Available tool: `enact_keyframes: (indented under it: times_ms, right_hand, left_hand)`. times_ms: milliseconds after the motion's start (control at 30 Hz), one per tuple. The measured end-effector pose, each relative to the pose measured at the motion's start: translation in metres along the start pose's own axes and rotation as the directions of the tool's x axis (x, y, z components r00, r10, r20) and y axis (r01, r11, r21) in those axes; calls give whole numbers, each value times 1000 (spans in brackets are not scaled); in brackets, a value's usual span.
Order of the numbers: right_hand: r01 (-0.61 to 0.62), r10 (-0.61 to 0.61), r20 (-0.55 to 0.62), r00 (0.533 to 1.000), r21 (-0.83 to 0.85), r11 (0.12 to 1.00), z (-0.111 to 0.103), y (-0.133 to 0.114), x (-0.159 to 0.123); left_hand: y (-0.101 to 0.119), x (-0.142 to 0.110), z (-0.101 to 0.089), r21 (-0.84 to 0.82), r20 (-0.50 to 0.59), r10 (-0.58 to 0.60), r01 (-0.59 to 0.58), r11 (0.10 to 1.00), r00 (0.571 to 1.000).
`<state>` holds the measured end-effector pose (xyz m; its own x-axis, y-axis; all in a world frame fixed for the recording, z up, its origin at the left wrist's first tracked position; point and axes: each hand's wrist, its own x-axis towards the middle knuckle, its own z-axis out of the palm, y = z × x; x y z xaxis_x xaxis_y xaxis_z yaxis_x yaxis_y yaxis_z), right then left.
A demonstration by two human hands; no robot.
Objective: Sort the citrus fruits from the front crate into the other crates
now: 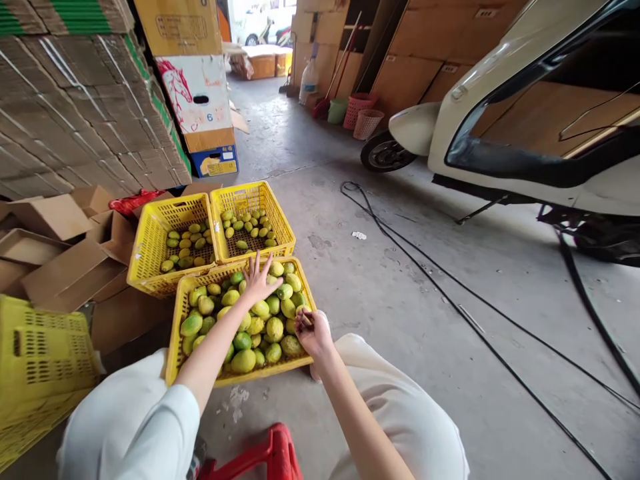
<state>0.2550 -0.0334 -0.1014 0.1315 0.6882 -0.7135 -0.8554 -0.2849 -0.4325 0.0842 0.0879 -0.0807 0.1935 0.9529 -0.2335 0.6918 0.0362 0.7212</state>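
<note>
Three yellow plastic crates stand on the concrete floor before me. The nearest crate is heaped with green-yellow round fruit. My left hand reaches over its far end, fingers spread, resting on the fruit. My right hand hovers at the crate's right rim, fingers curled around something small that I cannot make out. Behind stand two crates, the left one and the right one, each holding a thin layer of smaller fruit.
Flattened cartons and open boxes pile up on the left, with another yellow crate at my left knee. A red stool sits below me. A white scooter and black cables occupy the right.
</note>
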Motion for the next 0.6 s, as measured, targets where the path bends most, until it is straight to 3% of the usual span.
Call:
enact_keyframes:
  times_ms: [67, 100, 200, 300, 600]
  right_hand:
    - [-62, 63, -83, 995, 8, 998, 1, -3, -5]
    - [-81, 82, -111, 990, 15, 997, 2, -5, -7]
    - [-105, 110, -160, 981, 40, 994, 5, -7, -12]
    - [-121, 130, -198, 972, 59, 991, 8, -5, -14]
    - [-98, 107, -242, 964, 51, 994, -1, 4, -15]
  left_hand:
    - [-26, -10, 25, 348, 156, -42, -15, 937, 987]
    - [-37, -15, 35, 393, 168, -50, -21, 919, 985]
    - [-58, -24, 51, 451, 144, -31, -38, 892, 989]
    - [-64, -20, 51, 479, 136, -15, -53, 876, 991]
    - [-69, 23, 61, 481, 95, 61, -99, 871, 994]
